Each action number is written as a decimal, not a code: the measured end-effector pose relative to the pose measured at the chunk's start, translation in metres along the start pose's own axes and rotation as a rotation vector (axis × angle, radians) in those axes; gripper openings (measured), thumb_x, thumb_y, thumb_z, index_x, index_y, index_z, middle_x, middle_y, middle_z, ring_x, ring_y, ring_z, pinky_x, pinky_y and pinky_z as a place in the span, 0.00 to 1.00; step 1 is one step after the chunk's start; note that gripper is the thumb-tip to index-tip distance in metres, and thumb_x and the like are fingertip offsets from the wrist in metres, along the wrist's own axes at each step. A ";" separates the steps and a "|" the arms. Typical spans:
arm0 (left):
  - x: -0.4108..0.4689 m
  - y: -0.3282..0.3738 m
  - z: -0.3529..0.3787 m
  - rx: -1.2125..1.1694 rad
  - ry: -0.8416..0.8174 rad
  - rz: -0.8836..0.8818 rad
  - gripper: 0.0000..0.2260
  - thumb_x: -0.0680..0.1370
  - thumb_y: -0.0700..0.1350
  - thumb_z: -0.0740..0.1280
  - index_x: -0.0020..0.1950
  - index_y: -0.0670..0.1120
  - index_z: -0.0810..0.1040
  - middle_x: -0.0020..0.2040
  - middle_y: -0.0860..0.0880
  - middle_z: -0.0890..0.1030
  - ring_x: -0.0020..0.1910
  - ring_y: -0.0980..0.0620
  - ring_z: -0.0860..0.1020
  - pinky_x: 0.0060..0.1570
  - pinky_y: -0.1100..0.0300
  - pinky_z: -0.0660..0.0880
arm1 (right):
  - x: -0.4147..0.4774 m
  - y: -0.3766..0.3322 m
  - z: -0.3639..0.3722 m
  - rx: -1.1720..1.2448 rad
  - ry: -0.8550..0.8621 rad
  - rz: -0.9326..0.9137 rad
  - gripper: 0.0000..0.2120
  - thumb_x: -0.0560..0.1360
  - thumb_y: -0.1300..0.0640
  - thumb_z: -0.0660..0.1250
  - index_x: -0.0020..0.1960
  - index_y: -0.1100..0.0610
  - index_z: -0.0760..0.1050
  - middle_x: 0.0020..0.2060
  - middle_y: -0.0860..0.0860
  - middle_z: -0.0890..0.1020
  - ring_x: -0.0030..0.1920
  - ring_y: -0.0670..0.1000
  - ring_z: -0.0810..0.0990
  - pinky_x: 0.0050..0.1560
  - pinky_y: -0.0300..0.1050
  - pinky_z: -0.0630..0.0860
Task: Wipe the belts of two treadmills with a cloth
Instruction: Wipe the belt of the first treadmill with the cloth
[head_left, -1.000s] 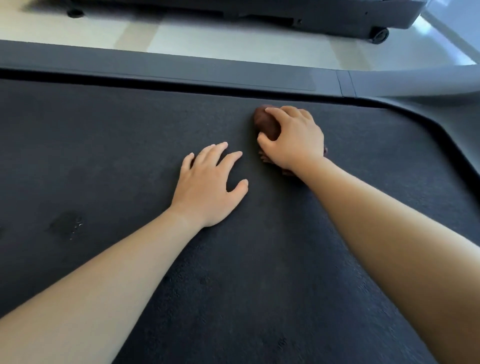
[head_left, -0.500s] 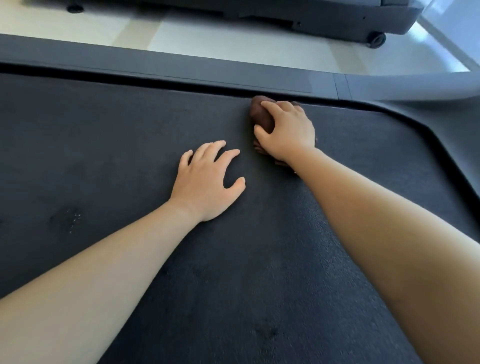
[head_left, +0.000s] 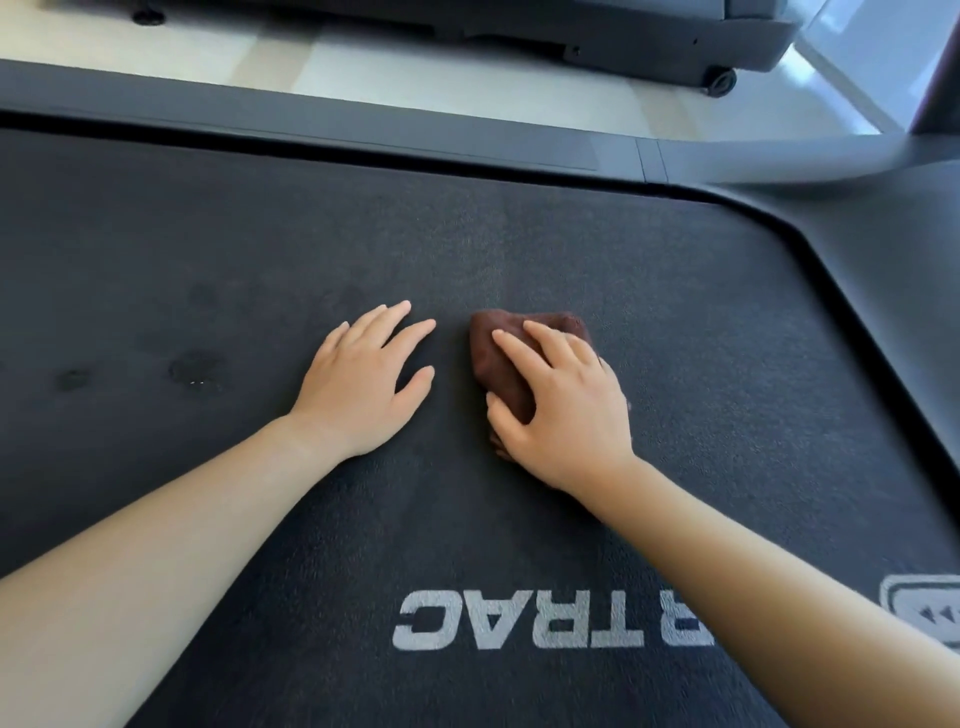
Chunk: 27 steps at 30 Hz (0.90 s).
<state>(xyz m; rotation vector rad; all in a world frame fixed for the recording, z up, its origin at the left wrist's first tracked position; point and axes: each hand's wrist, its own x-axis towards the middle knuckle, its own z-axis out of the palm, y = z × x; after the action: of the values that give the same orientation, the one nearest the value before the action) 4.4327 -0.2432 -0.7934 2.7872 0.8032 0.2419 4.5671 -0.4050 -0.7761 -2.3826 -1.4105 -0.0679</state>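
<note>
Right hand (head_left: 563, 410): palm down on the brown bunched cloth (head_left: 498, 358), fingers bent over its top, thumb tucked against its near left side, so the hand grips it and presses it onto the belt. Cloth pokes out past the fingertips on the far side and to the left of the hand; a bit shows under the heel of the palm.

Left hand (head_left: 363, 379): flat on the belt, palm down, fingers straight and slightly spread, thumb out toward the cloth. Holds nothing. Just beside the cloth, a narrow gap of belt between them.

Dark grey textured treadmill belt (head_left: 675, 338) carries both hands. Cloth sits about mid-belt, well apart from the far edge and from the curved right edge.

White block lettering "TRAC" (head_left: 519, 621), upside down to the camera, near the belt's near edge between the forearms; the right forearm partly covers it. A white badge logo (head_left: 919, 608) at the near right edge, cut off.

A few darker blotches (head_left: 195, 369) on the belt left of the left hand.

Dark grey side rail (head_left: 363, 130) runs along the far edge. A pale grey frame tube (head_left: 779, 161) curves off at the far right corner.

Beyond: pale tiled floor (head_left: 363, 67), then the dark base of a second treadmill (head_left: 571, 31) with a small black wheel (head_left: 719, 83).
</note>
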 end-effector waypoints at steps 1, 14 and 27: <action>0.000 -0.001 -0.001 0.008 -0.003 0.008 0.24 0.78 0.56 0.55 0.73 0.54 0.62 0.76 0.50 0.59 0.75 0.50 0.55 0.71 0.49 0.53 | -0.002 -0.002 0.000 0.001 0.002 0.001 0.28 0.70 0.42 0.62 0.68 0.49 0.72 0.67 0.54 0.74 0.66 0.58 0.71 0.62 0.57 0.69; 0.048 -0.029 0.001 0.049 0.025 -0.099 0.27 0.76 0.61 0.53 0.74 0.55 0.59 0.75 0.51 0.58 0.74 0.51 0.53 0.71 0.48 0.51 | 0.104 0.002 0.034 -0.029 0.058 0.038 0.28 0.71 0.40 0.60 0.69 0.48 0.70 0.66 0.52 0.73 0.66 0.57 0.69 0.62 0.57 0.68; 0.048 -0.027 0.004 0.022 0.070 -0.097 0.28 0.73 0.63 0.50 0.72 0.56 0.61 0.74 0.53 0.59 0.74 0.53 0.54 0.71 0.48 0.51 | 0.248 0.017 0.057 -0.076 -0.003 0.057 0.27 0.72 0.40 0.59 0.69 0.46 0.68 0.64 0.52 0.74 0.64 0.58 0.69 0.58 0.53 0.69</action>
<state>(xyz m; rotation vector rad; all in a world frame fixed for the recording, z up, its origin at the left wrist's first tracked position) 4.4604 -0.1952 -0.8001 2.7636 0.9607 0.3170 4.6968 -0.1855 -0.7784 -2.4840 -1.3625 -0.1052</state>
